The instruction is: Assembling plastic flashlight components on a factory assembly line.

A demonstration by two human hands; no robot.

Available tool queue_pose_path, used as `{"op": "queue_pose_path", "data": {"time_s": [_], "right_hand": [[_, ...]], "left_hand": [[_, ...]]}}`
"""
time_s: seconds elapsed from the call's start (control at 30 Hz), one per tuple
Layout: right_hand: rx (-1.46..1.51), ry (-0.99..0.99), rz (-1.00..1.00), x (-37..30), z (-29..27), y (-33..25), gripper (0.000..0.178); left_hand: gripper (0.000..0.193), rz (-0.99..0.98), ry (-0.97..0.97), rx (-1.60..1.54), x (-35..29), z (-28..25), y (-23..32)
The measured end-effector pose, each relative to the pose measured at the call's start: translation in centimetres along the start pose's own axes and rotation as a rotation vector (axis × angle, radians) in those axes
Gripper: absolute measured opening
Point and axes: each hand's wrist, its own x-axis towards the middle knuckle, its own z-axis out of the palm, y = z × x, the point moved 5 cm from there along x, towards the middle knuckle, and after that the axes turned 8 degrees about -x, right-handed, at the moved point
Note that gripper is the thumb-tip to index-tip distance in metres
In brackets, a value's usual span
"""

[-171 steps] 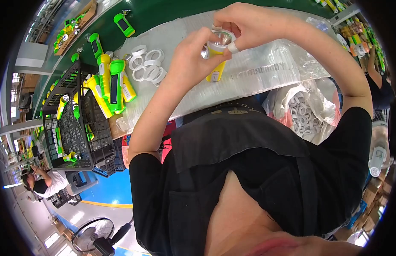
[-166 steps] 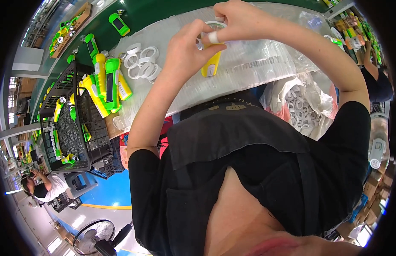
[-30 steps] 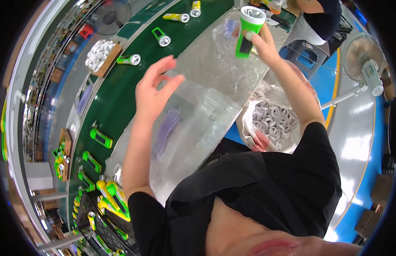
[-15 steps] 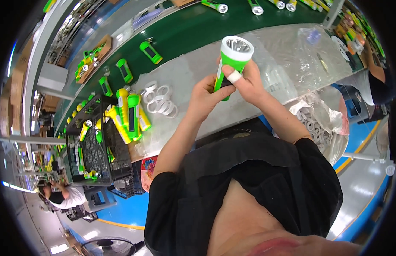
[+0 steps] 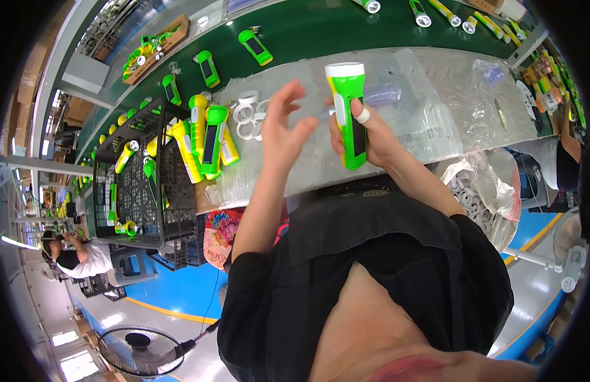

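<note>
A green flashlight (image 5: pixel 353 95) with a white ring around its head stands upright in my right hand (image 5: pixel 373 135). The fingers wrap its body, and the thumb, with a white wrap on it, lies along the front. A dark panel runs down the handle. My left hand (image 5: pixel 286 127) is lifted to the left of the flashlight, fingers apart and holding nothing. Close beyond it lie several loose white rings (image 5: pixel 247 113) on the plastic-covered table (image 5: pixel 428 95). Left of the rings, green and yellow flashlights (image 5: pixel 212 141) are piled together.
A black crate (image 5: pixel 161 219) holding some flashlights stands at the left. Several flashlights lie on the green belt (image 5: pixel 295 38) beyond the table. A bag of white rings (image 5: pixel 492 184) hangs open at the right. Co-workers sit at far left and far right; a fan (image 5: pixel 142 350) stands lower left.
My left hand has let go of the flashlight and moved left, its fingers opening. My right hand has kept the flashlight and turned it more upright, its front panel now in sight.
</note>
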Motion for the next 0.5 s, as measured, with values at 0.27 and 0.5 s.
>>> {"op": "queue_pose_path", "data": {"time_s": [0.27, 0.5], "right_hand": [[-0.167, -0.341, 0.255, -0.7, 2.0, 2.2, 0.041], [-0.739, -0.054, -0.117, -0.8, 1.0, 1.9, 0.043]], "left_hand": [[0.069, -0.299, -0.574, -0.717, 2.2, 4.7, 2.4], [0.031, -0.046, -0.341, -0.369, 1.1, 5.2, 4.5]]}}
